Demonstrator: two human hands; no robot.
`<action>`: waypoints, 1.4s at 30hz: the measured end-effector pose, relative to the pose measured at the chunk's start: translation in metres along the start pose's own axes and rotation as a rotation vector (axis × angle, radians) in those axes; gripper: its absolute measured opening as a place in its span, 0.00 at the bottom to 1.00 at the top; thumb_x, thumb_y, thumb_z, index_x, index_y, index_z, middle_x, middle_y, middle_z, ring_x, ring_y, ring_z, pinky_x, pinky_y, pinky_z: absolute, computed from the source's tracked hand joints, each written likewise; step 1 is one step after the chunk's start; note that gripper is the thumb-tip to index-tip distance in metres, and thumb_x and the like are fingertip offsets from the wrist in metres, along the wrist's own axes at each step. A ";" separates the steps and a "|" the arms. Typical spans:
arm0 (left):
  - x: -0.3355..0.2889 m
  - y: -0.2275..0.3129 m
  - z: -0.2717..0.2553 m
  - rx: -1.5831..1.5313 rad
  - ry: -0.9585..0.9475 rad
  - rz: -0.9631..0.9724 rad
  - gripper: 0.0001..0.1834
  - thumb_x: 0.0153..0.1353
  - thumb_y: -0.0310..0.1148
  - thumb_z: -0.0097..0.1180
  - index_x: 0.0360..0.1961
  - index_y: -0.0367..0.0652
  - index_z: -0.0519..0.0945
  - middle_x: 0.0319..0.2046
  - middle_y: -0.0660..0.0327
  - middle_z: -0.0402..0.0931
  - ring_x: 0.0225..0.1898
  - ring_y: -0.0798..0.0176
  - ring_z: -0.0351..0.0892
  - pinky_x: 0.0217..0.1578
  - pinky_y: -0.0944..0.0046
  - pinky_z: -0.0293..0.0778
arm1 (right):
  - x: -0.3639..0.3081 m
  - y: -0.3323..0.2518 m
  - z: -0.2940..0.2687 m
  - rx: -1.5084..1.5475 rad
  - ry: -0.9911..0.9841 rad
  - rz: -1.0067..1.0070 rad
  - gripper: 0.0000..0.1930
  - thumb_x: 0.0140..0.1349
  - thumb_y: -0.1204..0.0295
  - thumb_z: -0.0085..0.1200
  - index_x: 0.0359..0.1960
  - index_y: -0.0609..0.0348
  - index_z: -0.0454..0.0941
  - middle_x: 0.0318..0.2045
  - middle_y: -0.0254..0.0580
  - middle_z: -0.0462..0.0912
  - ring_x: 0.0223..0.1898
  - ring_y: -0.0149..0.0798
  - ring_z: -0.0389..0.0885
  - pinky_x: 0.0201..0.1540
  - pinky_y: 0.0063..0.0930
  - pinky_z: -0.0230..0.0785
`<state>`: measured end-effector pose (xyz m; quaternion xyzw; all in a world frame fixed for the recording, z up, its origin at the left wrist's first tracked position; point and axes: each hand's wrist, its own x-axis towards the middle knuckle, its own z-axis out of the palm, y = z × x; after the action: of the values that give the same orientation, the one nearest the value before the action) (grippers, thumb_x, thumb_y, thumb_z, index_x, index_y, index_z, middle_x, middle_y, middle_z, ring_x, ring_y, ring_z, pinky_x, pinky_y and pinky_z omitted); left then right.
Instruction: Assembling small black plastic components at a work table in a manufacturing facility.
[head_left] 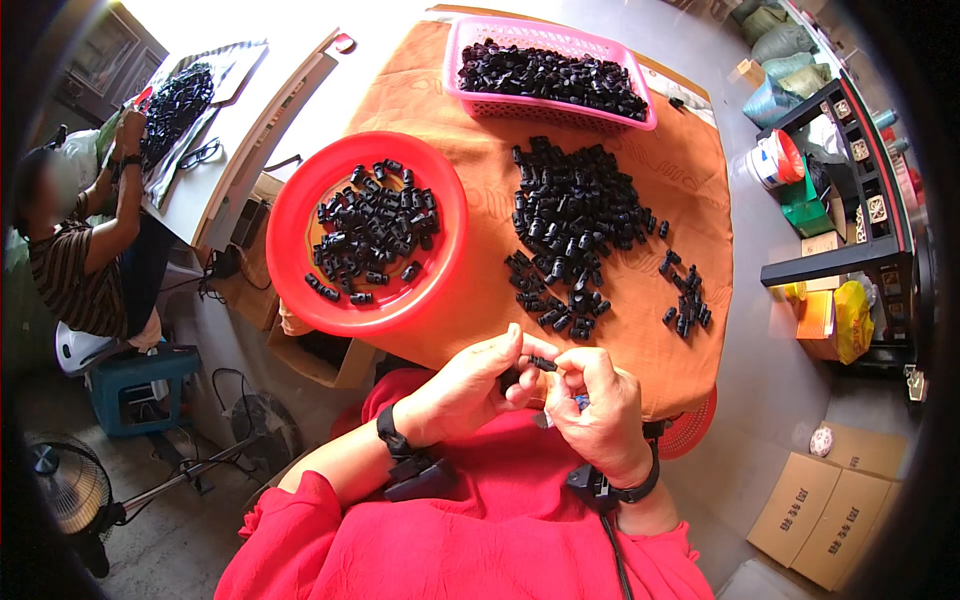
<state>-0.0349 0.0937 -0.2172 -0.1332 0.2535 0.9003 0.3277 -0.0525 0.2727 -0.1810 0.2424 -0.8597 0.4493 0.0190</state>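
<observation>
Over the near edge of the table my two hands meet at a small black cylindrical plastic part point(541, 362). My left hand point(470, 385) grips one end with thumb and fingers, and another dark piece sits partly hidden in its fingers. My right hand point(600, 405) is closed in a pinch at the other end; a small bluish-white bit shows between its fingers, too small to name. Beyond my hands lies a heap of similar black parts point(575, 215), with a smaller scatter point(688, 295) to its right. A red round basin point(285, 240) at the left holds more of them.
A pink plastic basket point(550, 35) full of black pieces stands at the far end of the orange tablecloth point(680, 180). At the far left, a person point(85, 240) works at a white table point(215, 165). A fan point(72, 490), a blue stool point(145, 390) and cardboard boxes point(825, 510) stand around.
</observation>
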 end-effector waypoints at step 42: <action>0.006 -0.010 -0.019 0.060 -0.064 0.008 0.17 0.69 0.51 0.53 0.42 0.47 0.74 0.37 0.66 0.74 0.34 0.72 0.71 0.35 0.70 0.69 | -0.005 0.002 0.011 0.029 -0.062 0.007 0.21 0.55 0.77 0.66 0.49 0.59 0.72 0.17 0.36 0.75 0.19 0.39 0.79 0.23 0.34 0.70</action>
<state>-0.0317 0.0930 -0.2398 -0.0933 0.2704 0.8973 0.3361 -0.0466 0.2671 -0.1906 0.2535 -0.8541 0.4540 -0.0124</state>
